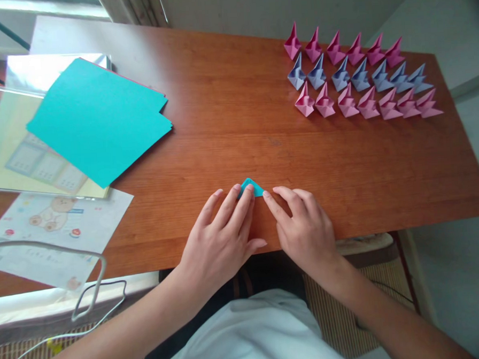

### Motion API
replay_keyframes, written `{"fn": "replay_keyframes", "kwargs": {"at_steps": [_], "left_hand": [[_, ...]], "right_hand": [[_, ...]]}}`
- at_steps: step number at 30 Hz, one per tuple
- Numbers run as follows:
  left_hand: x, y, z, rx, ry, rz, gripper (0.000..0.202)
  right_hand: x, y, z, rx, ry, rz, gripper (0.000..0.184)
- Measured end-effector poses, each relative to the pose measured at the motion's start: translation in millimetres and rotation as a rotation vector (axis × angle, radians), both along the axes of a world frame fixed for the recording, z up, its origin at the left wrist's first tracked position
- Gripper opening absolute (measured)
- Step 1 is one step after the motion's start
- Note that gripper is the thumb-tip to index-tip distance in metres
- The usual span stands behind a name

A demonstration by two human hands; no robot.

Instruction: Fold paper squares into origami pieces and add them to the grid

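A small folded piece of turquoise paper [257, 188] lies flat on the wooden table [221, 132], close to its front edge. My left hand [222, 231] rests over it with fingers stretched out, the fingertips pressing on its left and middle part. At the paper's right corner, the index fingertip of my right hand [304, 227] touches it, while the other fingers are loosely bent and apart. Part of the paper is hidden under my left fingers.
Rows of folded paper figures stand at the back right: dark pink [334, 48], blue [340, 76] and light pink [367, 104]. Turquoise sheets [103, 119] lie at the left on a plastic sleeve [4, 138]. A bear-printed sheet [101, 219] and a cable [46, 245] are nearer.
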State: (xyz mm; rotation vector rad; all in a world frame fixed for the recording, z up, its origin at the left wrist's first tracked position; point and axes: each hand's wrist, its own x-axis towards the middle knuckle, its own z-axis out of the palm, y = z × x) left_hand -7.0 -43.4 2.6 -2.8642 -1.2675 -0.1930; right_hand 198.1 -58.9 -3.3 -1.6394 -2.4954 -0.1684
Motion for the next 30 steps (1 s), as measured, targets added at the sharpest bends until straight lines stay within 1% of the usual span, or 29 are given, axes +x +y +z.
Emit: {"fn": "replay_keyframes", "kwargs": {"at_steps": [5, 7, 10, 13, 16, 18, 21, 25, 30], "left_hand": [[-21, -2, 1.8, 0.019, -0.021, 0.022, 0.066], [-28, -3, 1.2, 0.012, -0.031, 0.033, 0.068], [-33, -5, -1.4, -0.02, -0.068, 0.066, 0.075], [-34, -4, -5.3, -0.044, -0.112, 0.071, 0.079], [-33, -2, -7.4, -0.044, -0.147, 0.094, 0.08], [-31, -1, -6.2, -0.032, -0.185, 0.143, 0.073], [-25, 2, -0.4, -0.001, -0.257, 0.207, 0.063], [-11, 6, 5.8, 0.012, -0.346, 0.201, 0.054], [2, 17, 0.4, 0.0, -0.322, 0.181, 0.038]], "right_hand": [[0, 0, -1.8, -0.01, 0.025, -0.009, 0.048], [0, -1, -2.4, -0.025, 0.043, -0.009, 0.049], [0, 0, -2.8, -0.041, 0.078, -0.006, 0.05], [1, 3, -2.9, -0.058, 0.145, 0.004, 0.049], [3, 9, -2.6, -0.077, 0.256, 0.019, 0.045], [3, 14, -1.9, -0.097, 0.34, 0.013, 0.041], [3, 23, 0.1, -0.121, 0.432, -0.013, 0.032], [0, 29, 2.3, -0.141, 0.467, -0.03, 0.022], [-4, 32, 0.6, -0.128, 0.477, -0.057, 0.018]]}}
